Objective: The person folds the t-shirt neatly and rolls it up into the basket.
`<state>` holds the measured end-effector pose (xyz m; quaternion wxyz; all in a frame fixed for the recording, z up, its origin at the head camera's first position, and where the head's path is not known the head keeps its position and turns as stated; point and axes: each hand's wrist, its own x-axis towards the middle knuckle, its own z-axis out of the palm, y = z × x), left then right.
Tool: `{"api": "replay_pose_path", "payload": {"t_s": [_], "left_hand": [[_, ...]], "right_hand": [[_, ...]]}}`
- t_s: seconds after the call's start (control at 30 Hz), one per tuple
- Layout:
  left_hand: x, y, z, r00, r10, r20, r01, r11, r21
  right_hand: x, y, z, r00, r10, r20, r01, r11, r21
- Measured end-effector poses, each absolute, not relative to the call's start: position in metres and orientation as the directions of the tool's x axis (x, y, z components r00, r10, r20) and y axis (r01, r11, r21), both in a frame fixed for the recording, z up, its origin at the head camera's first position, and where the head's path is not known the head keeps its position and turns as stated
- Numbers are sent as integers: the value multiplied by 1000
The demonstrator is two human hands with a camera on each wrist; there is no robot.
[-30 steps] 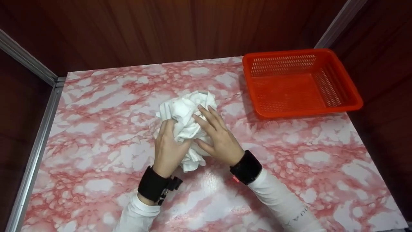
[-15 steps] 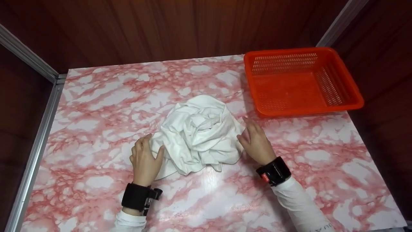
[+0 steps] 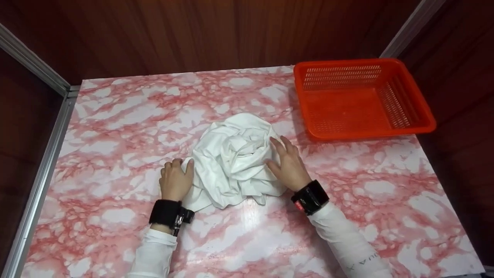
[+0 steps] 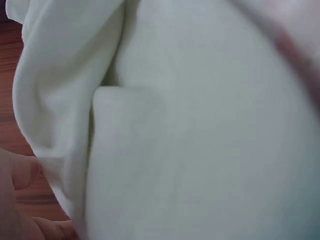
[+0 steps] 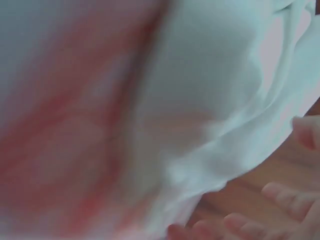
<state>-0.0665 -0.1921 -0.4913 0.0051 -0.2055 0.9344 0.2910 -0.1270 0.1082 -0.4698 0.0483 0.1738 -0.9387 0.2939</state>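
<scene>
A crumpled white cloth lies in a loose, swirled heap on the middle of the table. At its left edge is my left hand, thumb toward the cloth and fingers loosely bent. In the left wrist view a fingertip and thumb of that hand show beside a fold of the cloth. My right hand reaches over the heap's right side with its fingers spread apart. The right wrist view shows several fingers of it spread alongside the cloth, nothing pinched between them.
An orange-red plastic basket with slotted walls stands at the table's back right corner, nothing in it. The table has a pink and white marbled top. Dark wood-look panels enclose the back and sides.
The cloth was bunched smaller between both hands; it then spread into a wider heap as the hands parted. Since then the right hand has moved left over the cloth and the left hand slightly forward.
</scene>
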Motion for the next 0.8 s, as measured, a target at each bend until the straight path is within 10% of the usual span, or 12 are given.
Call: {"api": "replay_pose_path", "payload": {"t_s": [0.43, 0.8], "left_hand": [[-84, -193, -499, -929, -343, -139, -368, 822, 433], [-76, -202, -505, -929, -371, 8, -296, 754, 586]], "right_hand": [[-160, 34, -467, -909, -418, 10, -401, 866, -298], [-157, 55, -467, -849, -500, 171, -491, 627, -604]]}}
